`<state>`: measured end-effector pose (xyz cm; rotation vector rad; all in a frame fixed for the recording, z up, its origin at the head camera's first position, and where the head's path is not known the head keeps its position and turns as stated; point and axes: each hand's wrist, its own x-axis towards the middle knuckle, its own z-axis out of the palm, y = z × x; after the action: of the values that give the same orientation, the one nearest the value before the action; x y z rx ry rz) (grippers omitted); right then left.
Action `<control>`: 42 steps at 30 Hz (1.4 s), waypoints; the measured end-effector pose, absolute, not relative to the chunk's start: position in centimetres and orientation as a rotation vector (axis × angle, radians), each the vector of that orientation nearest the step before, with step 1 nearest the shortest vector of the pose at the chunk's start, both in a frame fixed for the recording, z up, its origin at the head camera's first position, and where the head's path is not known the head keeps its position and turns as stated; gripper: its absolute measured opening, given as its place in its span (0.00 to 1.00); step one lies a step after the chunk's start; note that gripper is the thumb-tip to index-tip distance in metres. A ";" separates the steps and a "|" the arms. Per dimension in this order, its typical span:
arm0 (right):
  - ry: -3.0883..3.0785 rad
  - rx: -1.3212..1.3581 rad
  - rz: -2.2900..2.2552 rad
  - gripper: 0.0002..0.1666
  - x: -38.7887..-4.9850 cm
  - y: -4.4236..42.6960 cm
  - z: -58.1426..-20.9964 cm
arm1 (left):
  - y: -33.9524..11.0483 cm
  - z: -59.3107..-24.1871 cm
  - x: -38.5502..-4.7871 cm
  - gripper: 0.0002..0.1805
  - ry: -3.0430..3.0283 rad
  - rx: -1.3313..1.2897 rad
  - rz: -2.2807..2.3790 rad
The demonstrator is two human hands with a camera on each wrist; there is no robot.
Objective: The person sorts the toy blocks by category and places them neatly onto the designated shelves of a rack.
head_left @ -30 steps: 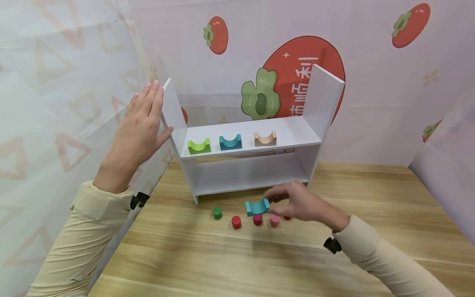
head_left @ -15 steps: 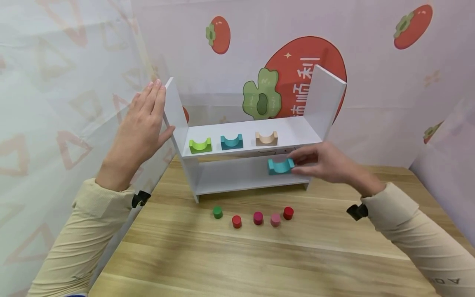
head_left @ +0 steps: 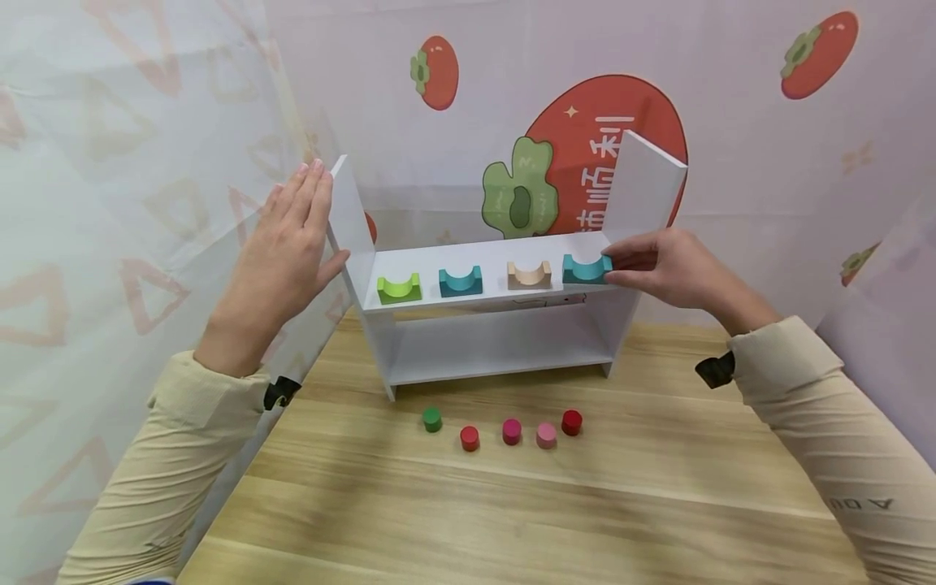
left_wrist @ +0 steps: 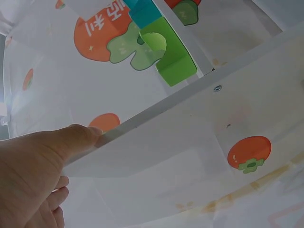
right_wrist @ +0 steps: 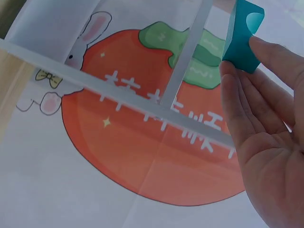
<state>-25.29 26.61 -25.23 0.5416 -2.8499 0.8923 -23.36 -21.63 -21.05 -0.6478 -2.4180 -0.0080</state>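
Observation:
My right hand pinches a teal notched block between thumb and fingers at the right end of the upper shelf; whether the block bears on the board I cannot tell. In the right wrist view the teal block shows end-on at the fingertips. My left hand lies with straight fingers against the left side panel of the white shelf unit, and in the left wrist view the thumb touches the panel's edge. A lime block, a darker teal block and a beige block stand in a row.
On the wooden table before the unit lie small cylinders: a green one, a red one, a magenta one, a pink one and a darker red one. A printed cloth hangs behind.
My right hand has carried the teal block from above the cylinders up and rightward to the upper shelf, beside the beige block. My left hand has stayed at the side panel.

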 end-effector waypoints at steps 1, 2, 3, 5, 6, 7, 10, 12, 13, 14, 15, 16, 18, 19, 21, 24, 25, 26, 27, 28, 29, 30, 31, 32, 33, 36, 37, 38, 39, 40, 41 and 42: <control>-2.855 0.533 0.880 0.25 -25.4 26.7 -25.2 | -21.6 -21.1 -23.4 0.54 -2.421 -0.645 -0.006; -2.860 0.528 0.866 0.25 -25.4 26.7 -25.2 | -21.6 -21.1 -23.3 0.54 -2.424 -0.642 -0.003; -2.866 0.528 0.849 0.25 -25.5 26.8 -25.2 | -21.5 -21.1 -23.3 0.54 -2.426 -0.639 -0.001; -2.874 0.533 0.823 0.25 -25.6 26.7 -25.1 | -21.5 -21.1 -23.3 0.54 -2.429 -0.632 0.006; -2.876 0.534 0.814 0.25 -25.7 26.7 -25.1 | -21.5 -21.0 -23.3 0.54 -2.430 -0.630 0.007; -2.876 0.534 0.806 0.26 -25.8 26.6 -25.2 | -21.5 -21.1 -23.3 0.54 -2.429 -0.628 0.010; -2.873 0.530 0.784 0.26 -26.0 26.5 -25.3 | -21.5 -21.0 -23.3 0.54 -2.426 -0.630 0.013; -2.872 0.526 0.768 0.26 -26.2 26.3 -25.4 | -21.5 -21.0 -23.3 0.54 -2.428 -0.630 0.015; -2.873 0.527 0.764 0.26 -26.3 26.3 -25.5 | -21.5 -21.0 -23.3 0.54 -2.428 -0.630 0.015; -2.875 0.527 0.763 0.26 -26.4 26.2 -25.6 | -21.5 -21.0 -23.3 0.54 -2.428 -0.631 0.015; -2.874 0.529 0.766 0.26 -26.4 26.2 -25.6 | -21.5 -21.0 -23.3 0.54 -2.428 -0.631 0.015; -2.876 0.526 0.770 0.26 -26.5 26.1 -25.7 | -21.5 -21.0 -23.2 0.54 -2.428 -0.631 0.017; -2.876 0.521 0.790 0.26 -26.6 26.0 -25.8 | -21.6 -21.0 -23.2 0.54 -2.427 -0.633 0.017; -2.876 0.519 0.801 0.26 -26.6 25.9 -25.8 | -21.5 -21.0 -23.3 0.54 -2.426 -0.635 0.018; -2.877 0.519 0.809 0.26 -26.6 25.9 -25.9 | -21.5 -21.0 -23.3 0.54 -2.425 -0.638 0.019; -2.885 0.526 0.806 0.26 -26.7 25.9 -25.9 | -21.5 -21.0 -23.3 0.54 -2.423 -0.640 0.019; -2.887 0.526 0.804 0.26 -26.7 25.9 -25.9 | -21.5 -21.0 -23.3 0.54 -2.423 -0.640 0.018; -2.886 0.525 0.799 0.26 -26.7 25.9 -25.9 | -21.5 -21.0 -23.4 0.54 -2.422 -0.640 0.018; -2.885 0.525 0.795 0.25 -26.7 25.9 -25.9 | -21.5 -21.0 -23.4 0.54 -2.422 -0.641 0.017; -2.885 0.520 0.791 0.25 -26.7 25.8 -25.9 | -21.5 -21.0 -23.4 0.54 -2.421 -0.640 0.016; -2.884 0.518 0.784 0.24 -26.8 25.7 -26.0 | -21.5 -21.0 -23.4 0.54 -2.422 -0.639 0.016; -2.880 0.517 0.777 0.23 -26.7 25.6 -26.0 | -21.6 -21.1 -23.4 0.54 -2.421 -0.639 0.017; -2.875 0.517 0.772 0.23 -26.7 25.6 -26.0 | -21.6 -21.1 -23.4 0.53 -2.420 -0.640 0.016; -2.872 0.517 0.771 0.23 -26.6 25.5 -26.1 | -21.6 -21.2 -23.4 0.54 -2.420 -0.641 0.016; -2.870 0.515 0.773 0.23 -26.5 25.5 -26.1 | -21.6 -21.2 -23.4 0.54 -2.419 -0.642 0.016; -2.857 0.502 0.775 0.23 -26.1 25.4 -26.1 | -21.7 -21.4 -23.4 0.54 -2.415 -0.644 0.021; -2.850 0.497 0.780 0.24 -26.0 25.4 -26.1 | -21.7 -21.4 -23.4 0.54 -2.413 -0.644 0.022; -2.842 0.491 0.781 0.24 -25.8 25.4 -26.1 | -21.7 -21.4 -23.4 0.54 -2.411 -0.644 0.022; -2.828 0.492 0.773 0.25 -25.6 25.4 -26.0 | -21.7 -21.4 -23.4 0.54 -2.407 -0.645 0.021; -2.810 0.494 0.769 0.25 -25.3 25.4 -26.0 | -21.7 -21.4 -23.5 0.54 -2.404 -0.646 0.020; -2.793 0.500 0.763 0.24 -25.1 25.4 -25.9 | -21.7 -21.4 -23.5 0.54 -2.400 -0.647 0.018; -2.773 0.510 0.754 0.24 -24.8 25.4 -25.9 | -21.7 -21.3 -23.5 0.54 -2.397 -0.649 0.016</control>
<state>-24.77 25.40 -25.95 0.5099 -2.7731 0.7536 -23.48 -21.69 -21.33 -0.6491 -2.3972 0.0164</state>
